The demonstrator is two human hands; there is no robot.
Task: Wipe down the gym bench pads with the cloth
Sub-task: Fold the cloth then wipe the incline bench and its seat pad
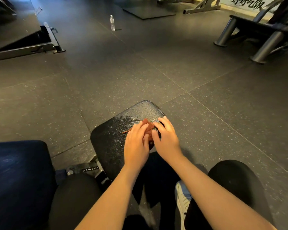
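Note:
A black textured seat pad [116,130] of the gym bench lies in front of me, with a wet, shiny patch near its far half. A small reddish-brown cloth [147,126] lies on the pad, mostly covered by my hands. My left hand [136,141] lies on the cloth with its fingers stretched forward. My right hand [165,136] rests beside it on the cloth's right part and the pad's right edge, fingers slightly bent. The bench's dark back pad [18,176] fills the lower left.
The bench's adjustment bracket with numbers [89,169] sits between the two pads. A water bottle [112,22] stands on the rubber floor far ahead. Machine frames stand at the far left [32,45] and far right [256,40]. My knees and a white shoe [182,201] are below.

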